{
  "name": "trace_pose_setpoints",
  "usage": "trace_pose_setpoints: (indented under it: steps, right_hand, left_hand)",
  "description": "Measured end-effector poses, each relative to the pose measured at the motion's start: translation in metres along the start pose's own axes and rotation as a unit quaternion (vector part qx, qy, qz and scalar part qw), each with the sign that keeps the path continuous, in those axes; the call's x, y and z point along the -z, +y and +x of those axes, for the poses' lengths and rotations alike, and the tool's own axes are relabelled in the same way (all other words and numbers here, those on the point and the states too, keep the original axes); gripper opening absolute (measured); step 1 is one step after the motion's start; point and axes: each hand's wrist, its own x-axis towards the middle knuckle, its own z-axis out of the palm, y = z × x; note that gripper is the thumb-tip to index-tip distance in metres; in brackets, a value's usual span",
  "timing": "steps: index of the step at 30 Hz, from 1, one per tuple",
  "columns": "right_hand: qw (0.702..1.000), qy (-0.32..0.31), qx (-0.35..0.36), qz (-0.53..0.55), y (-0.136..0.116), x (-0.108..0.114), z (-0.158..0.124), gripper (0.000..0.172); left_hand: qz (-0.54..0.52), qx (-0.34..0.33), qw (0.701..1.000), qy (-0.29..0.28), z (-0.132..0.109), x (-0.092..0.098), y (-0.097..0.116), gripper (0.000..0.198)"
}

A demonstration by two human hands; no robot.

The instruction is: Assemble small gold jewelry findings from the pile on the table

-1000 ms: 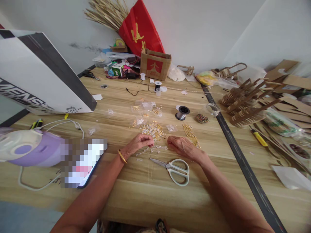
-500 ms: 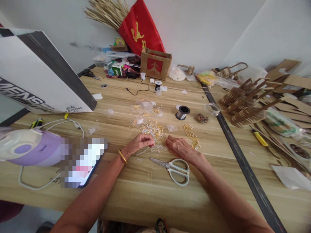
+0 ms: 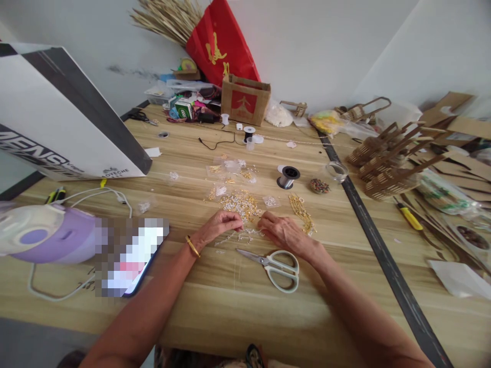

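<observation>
Left hand (image 3: 220,225) and right hand (image 3: 284,233) curl at a silver chain (image 3: 245,237), grips too small to tell; it looks unfinished, beads (image 3: 240,204) heaped loose, gold chains (image 3: 300,212) grouped aside.

Looks like a little craft workshop, jewelry-making kind, set up on a wooden table (image 3: 207,317) in a plain-walled room. Use the big scissors (image 3: 264,261) as your marker: heap of gold and silver bits (image 3: 243,206) just beyond them, grey spool (image 3: 287,181) farther back, dried stalks (image 3: 164,23) way behind by the wall (image 3: 326,51). Well off to their right, woven baskets (image 3: 389,183) plus a yellow cutter (image 3: 411,217).
</observation>
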Motion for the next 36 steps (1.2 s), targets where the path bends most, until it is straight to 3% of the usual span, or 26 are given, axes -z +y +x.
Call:
trace_pose_setpoints:
  steps: [8,20,36]
  right_hand:
    - [0.998,-0.035,0.047,-0.026,-0.015,-0.012,0.004,0.014]
    - [0.995,-0.06,0.032,-0.068,-0.015,-0.017,0.004,0.016]
    - [0.997,-0.031,0.001,0.065,-0.002,0.013,-0.009,0.017]
  left_hand:
    - [-0.008,-0.008,1.0,-0.011,0.001,0.001,-0.006,0.026]
    - [-0.027,0.001,1.0,-0.007,0.001,0.0,-0.005,0.028]
    - [-0.034,-0.005,0.999,-0.015,0.001,0.001,-0.006,0.03]
